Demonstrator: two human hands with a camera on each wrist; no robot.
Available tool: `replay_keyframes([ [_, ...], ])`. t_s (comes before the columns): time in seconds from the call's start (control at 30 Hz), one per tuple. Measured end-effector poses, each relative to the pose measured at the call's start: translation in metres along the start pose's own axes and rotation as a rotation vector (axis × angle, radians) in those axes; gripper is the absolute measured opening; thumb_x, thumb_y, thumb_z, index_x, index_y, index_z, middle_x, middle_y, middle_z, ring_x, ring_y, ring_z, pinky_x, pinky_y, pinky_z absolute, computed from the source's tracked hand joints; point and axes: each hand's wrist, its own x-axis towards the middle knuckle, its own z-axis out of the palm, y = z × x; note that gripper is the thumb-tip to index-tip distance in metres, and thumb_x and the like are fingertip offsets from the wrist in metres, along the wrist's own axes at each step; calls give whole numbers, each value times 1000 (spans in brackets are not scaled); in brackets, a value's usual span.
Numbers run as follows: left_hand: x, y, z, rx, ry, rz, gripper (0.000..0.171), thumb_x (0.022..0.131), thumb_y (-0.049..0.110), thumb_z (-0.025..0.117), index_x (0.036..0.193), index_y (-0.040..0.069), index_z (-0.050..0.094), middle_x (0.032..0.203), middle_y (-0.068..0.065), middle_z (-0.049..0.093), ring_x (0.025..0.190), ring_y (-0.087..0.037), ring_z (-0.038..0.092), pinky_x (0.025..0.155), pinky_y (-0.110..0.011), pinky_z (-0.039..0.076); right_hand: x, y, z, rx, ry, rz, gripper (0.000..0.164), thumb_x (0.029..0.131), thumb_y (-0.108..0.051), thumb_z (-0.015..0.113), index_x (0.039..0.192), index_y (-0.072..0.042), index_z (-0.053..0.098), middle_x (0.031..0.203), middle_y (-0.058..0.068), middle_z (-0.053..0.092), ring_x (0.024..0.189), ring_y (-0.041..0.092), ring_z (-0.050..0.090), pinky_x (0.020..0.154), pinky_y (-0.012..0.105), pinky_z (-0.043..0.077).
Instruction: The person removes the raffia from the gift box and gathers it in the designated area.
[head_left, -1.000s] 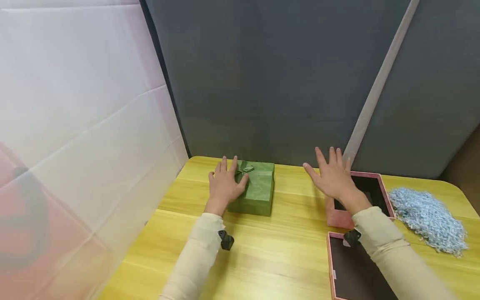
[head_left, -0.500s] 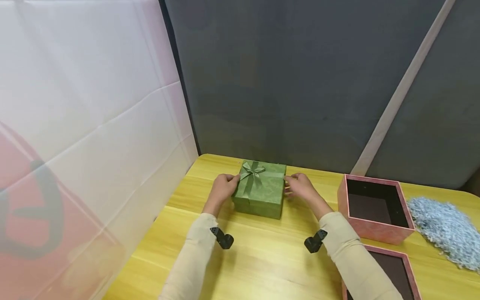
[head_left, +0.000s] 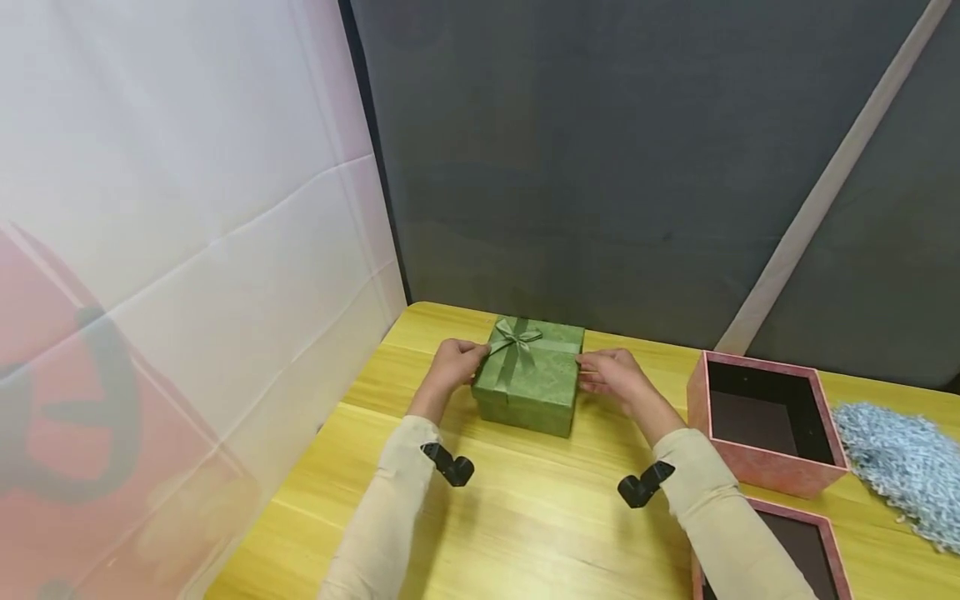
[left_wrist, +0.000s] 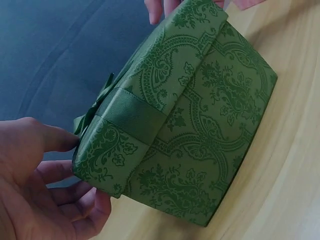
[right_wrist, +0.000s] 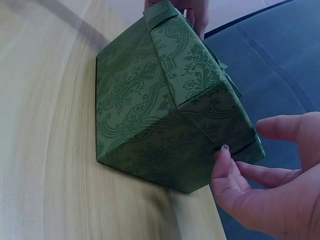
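A green patterned gift box (head_left: 525, 375) with a ribbon bow (head_left: 517, 333) stands on the table near its back edge. Its lid (left_wrist: 150, 90) sits on the base. On the left side, my left hand (head_left: 452, 367) pinches the lid's edge, thumb at the top near the bow and fingers curled below. Across from it, my right hand (head_left: 618, 379) holds the lid's right side, its fingertips (right_wrist: 225, 155) against the lower rim and the thumb at the upper edge.
To the right stands an uncovered pink box (head_left: 780, 467) with a dark inside. A pink lid (head_left: 832, 542) lies upturned in front of it, partly behind the right sleeve. Light blue paper shred (head_left: 900, 458) is heaped farther right. A grey partition (head_left: 600, 167) rises behind the table.
My right hand has come from over the pink box to the green box's right side. My left hand has moved off the bow to the lid's left edge. The head view has turned right.
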Motion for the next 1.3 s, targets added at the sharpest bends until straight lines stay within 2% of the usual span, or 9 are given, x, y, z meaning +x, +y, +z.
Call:
replay_keyframes([
  [0.23,-2,1,-4,-14,11,-25,35,103,24,62,120,-4,74,119,-19,68,95,-22,62,83,-39,58,0,-1,0,13,-25,-16,48,104,-11,57,141,18,46,109,6,64,91,12,64,79,25,57],
  [0.43,-3,10,-5,-14,0,9,36,104,23,60,125,-5,72,131,-21,66,116,-32,64,96,-47,54,0,-4,-7,33,-40,-4,51,105,-12,56,146,15,43,119,9,63,94,11,65,83,27,57],
  [0.57,-3,19,-2,-42,-16,26,37,105,24,59,129,-1,70,134,-19,65,116,-31,62,95,-44,52,-3,-13,-18,18,-61,-16,53,107,-15,53,148,15,40,128,13,58,99,12,64,84,26,56],
  [0.7,-5,32,1,-77,-24,78,38,105,25,59,132,1,69,135,-18,65,118,-30,62,94,-42,52,-15,-28,-34,33,-102,-71,54,108,-15,50,150,16,34,122,6,58,98,8,64,85,25,55],
  [0.8,-11,44,-1,-115,-45,122,41,104,27,61,136,3,67,139,-16,64,125,-31,60,99,-44,51,-27,-40,-43,88,-149,-112,58,109,-14,48,154,15,26,113,0,59,95,6,65,89,26,55],
  [0.93,-25,47,-8,-186,-94,170,48,101,28,68,143,6,62,146,-14,59,136,-30,53,109,-47,45,-48,-50,-47,111,-214,-162,63,109,-13,48,157,14,16,111,0,58,94,6,66,89,26,55],
  [1.07,-41,38,-23,-235,-171,242,60,98,25,71,152,8,52,149,-17,54,138,-31,50,112,-47,42,-68,-53,-46,20,-277,-220,66,108,-11,52,157,14,17,119,4,58,98,9,66,90,27,56],
  [1.17,-54,28,-36,-286,-262,320,63,98,17,70,154,3,45,141,-19,58,128,-27,58,105,-40,49,-80,-53,-45,-48,-345,-303,59,106,-7,57,151,17,29,118,3,62,99,10,67,90,28,56],
  [1.3,-70,14,-51,-379,-409,428,59,94,4,72,146,-8,46,126,-11,64,113,-18,66,92,-30,56,-91,-49,-45,-111,-481,-441,39,101,0,63,133,15,48,109,1,67,94,12,67,86,28,57],
])
